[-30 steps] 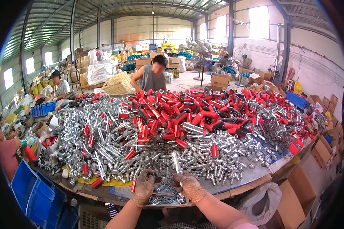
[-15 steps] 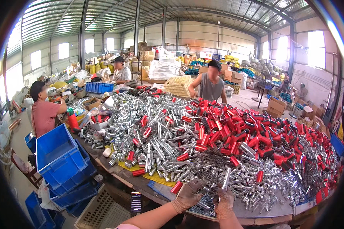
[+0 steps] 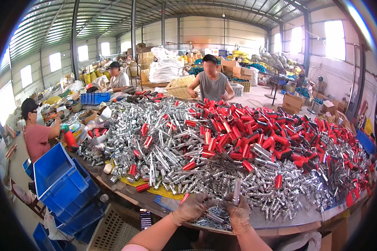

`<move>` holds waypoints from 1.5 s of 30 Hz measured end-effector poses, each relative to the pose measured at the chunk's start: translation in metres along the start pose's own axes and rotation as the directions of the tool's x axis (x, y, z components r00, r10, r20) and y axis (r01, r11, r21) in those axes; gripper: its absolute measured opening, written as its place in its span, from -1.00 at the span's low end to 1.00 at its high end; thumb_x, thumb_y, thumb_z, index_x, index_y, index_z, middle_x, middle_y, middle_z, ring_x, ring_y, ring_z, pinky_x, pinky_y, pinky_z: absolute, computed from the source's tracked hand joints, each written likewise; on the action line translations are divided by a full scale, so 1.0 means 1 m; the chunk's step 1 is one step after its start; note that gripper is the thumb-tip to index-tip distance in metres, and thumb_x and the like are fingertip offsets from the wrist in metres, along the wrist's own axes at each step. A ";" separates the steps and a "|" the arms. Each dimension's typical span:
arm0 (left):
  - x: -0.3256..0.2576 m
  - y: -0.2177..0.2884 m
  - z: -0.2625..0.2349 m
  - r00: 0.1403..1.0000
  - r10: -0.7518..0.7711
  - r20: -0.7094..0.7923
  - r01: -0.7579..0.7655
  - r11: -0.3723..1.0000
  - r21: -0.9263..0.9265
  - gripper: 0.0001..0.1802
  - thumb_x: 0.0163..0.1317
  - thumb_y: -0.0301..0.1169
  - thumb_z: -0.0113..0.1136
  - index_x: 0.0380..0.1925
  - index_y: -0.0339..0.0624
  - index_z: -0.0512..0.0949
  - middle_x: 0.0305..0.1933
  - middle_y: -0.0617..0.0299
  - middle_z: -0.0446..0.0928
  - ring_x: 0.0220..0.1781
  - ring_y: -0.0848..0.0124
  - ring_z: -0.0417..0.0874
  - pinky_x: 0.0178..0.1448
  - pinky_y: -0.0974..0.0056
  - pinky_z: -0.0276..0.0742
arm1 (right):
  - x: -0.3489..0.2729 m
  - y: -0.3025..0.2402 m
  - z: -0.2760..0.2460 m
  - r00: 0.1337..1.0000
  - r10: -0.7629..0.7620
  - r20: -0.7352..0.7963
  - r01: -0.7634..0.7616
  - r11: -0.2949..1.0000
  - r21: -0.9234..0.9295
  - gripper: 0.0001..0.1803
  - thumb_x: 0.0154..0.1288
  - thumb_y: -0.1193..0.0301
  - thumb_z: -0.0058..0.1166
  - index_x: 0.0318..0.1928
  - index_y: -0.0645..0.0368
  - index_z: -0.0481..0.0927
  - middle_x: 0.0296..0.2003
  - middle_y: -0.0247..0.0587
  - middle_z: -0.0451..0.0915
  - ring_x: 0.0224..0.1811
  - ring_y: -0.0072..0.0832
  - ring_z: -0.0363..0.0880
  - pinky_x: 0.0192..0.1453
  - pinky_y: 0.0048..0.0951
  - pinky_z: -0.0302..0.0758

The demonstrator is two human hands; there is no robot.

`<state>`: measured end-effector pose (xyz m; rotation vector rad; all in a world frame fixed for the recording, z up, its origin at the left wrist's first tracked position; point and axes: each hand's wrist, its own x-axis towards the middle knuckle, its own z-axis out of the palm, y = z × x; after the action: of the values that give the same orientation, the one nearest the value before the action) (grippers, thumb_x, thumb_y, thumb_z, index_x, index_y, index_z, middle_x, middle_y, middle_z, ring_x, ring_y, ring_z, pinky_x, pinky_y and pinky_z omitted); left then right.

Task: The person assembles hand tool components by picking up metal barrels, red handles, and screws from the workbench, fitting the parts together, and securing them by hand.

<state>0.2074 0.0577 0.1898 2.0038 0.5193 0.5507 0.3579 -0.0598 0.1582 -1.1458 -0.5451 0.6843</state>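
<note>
Ribbed metal roofing [image 3: 188, 9] and pale panelled walls [image 3: 201, 33] fill the upper frame. Grey worktop [image 3: 276, 224], bare at lower right, bears a central mound of shiny metal parts [image 3: 163, 146], mostly tubular. Glossy red sleeves [image 3: 234, 129], some with black ends, heap up right of centre. Smooth-walled blue plastic crates [image 3: 56, 171] stack at lower left. At bottom centre, my gloved right hand [image 3: 237, 214] is closed round a smooth silver cylinder [image 3: 237, 190], upright. My gloved left hand [image 3: 191, 208] has fingers partly curled; cannot tell whether it grips anything. Slender metal pins [image 3: 213, 217] lie loose between my wrists.
</note>
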 end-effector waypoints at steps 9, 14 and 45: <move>0.000 -0.039 0.023 0.845 0.400 -0.356 -0.363 0.917 0.169 -0.62 0.15 -0.36 0.35 -0.11 -0.24 0.43 -0.12 0.16 0.49 -0.07 0.32 0.50 0.05 0.26 0.42 | 0.008 0.013 -0.005 0.988 0.019 0.153 -0.039 0.991 0.128 -0.66 0.15 0.55 0.18 -0.02 0.25 0.50 -0.21 -0.28 0.59 -0.26 -0.54 0.53 -0.19 -0.51 0.47; 0.010 -0.022 0.050 0.929 0.047 -0.368 -0.216 0.874 -0.434 -0.54 0.22 -0.14 0.30 -0.10 -0.23 0.38 -0.25 0.29 0.45 -0.21 0.52 0.44 -0.06 0.42 0.37 | 0.007 0.003 -0.018 0.984 0.098 0.151 -0.127 0.971 0.200 -0.54 0.15 0.59 0.17 0.10 0.27 0.44 -0.19 -0.26 0.59 -0.35 -0.59 0.52 -0.26 -0.57 0.48; 0.002 -0.040 0.021 0.887 0.099 -0.452 -0.099 0.995 0.024 -0.55 0.15 -0.12 0.26 -0.15 -0.29 0.54 -0.23 -0.05 0.57 -0.19 0.01 0.59 -0.04 0.12 0.50 | 0.006 -0.004 -0.027 0.933 0.293 0.209 -0.355 0.849 0.391 -0.54 0.12 0.53 0.07 0.09 0.10 0.44 -0.29 -0.35 0.52 -0.30 -0.52 0.51 -0.34 -0.45 0.47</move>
<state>0.2157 0.0617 0.1456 1.9079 0.6980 1.0970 0.3820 -0.0736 0.1539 -0.7839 -0.2959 1.1273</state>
